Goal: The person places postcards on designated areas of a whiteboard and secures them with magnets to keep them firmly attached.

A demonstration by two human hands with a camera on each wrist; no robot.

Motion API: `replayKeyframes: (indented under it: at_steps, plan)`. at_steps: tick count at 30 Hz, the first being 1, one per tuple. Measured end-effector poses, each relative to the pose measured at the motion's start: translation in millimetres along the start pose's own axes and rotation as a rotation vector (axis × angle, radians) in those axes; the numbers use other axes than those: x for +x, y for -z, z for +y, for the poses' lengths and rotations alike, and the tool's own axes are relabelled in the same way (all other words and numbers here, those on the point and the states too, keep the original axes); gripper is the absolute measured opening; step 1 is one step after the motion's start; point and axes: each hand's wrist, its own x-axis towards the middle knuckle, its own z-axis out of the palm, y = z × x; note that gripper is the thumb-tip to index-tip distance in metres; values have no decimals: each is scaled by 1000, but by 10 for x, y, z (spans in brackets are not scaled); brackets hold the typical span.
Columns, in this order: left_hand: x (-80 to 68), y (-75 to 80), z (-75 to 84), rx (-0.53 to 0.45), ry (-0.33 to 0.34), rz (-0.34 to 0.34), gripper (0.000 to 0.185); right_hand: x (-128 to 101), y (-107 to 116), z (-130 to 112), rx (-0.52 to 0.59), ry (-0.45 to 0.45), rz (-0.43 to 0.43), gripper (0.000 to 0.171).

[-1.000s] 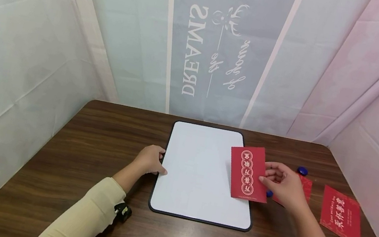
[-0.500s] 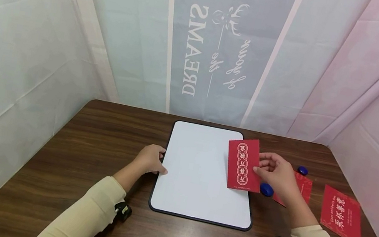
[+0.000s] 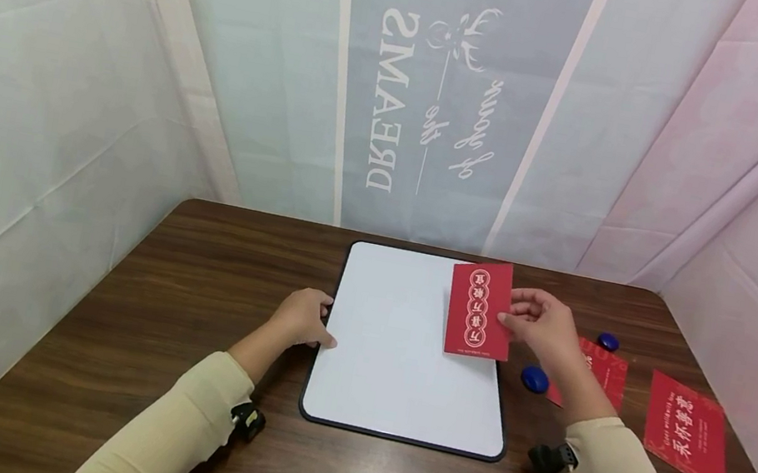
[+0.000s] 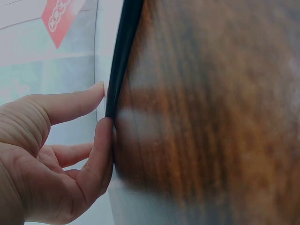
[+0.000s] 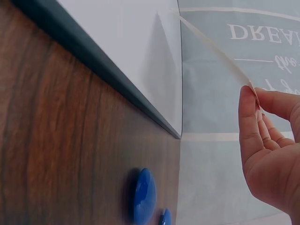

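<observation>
A whiteboard (image 3: 397, 392) with a black frame lies flat on the table. At its left edge my left hand (image 3: 300, 317) holds the frame, the thumb over the white surface and the fingers against the side, as the left wrist view also shows. My right hand (image 3: 539, 328) pinches a red card (image 3: 480, 309) with light printed characters by its right edge, between thumb and fingers. The card is over the board's upper right part. Seen from the right wrist, the card (image 5: 220, 54) is edge-on and raised above the board, casting a shadow on it.
Two blue round magnets, one nearer (image 3: 535, 379) and one farther (image 3: 607, 342), lie right of the board. A red card (image 3: 602, 373) is partly hidden by my right forearm. Another red card (image 3: 688, 433) lies farther right. Fabric walls surround the wooden table (image 3: 205, 273).
My right hand has moved left and away from me with the red card, farther over the board's upper right. The nearer blue magnet has come into fuller view. My left hand stays put.
</observation>
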Motion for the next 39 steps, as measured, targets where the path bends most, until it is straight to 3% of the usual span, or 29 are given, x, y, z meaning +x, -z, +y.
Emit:
replayKeyframes:
  at_steps: [19, 39]
  plan:
    - [-6, 14, 8, 0, 9, -10, 78, 320, -134, 53, 29, -27, 6, 50]
    - [-12, 2, 8, -16, 10, -7, 78, 534, -321, 33, -93, -72, 22, 51]
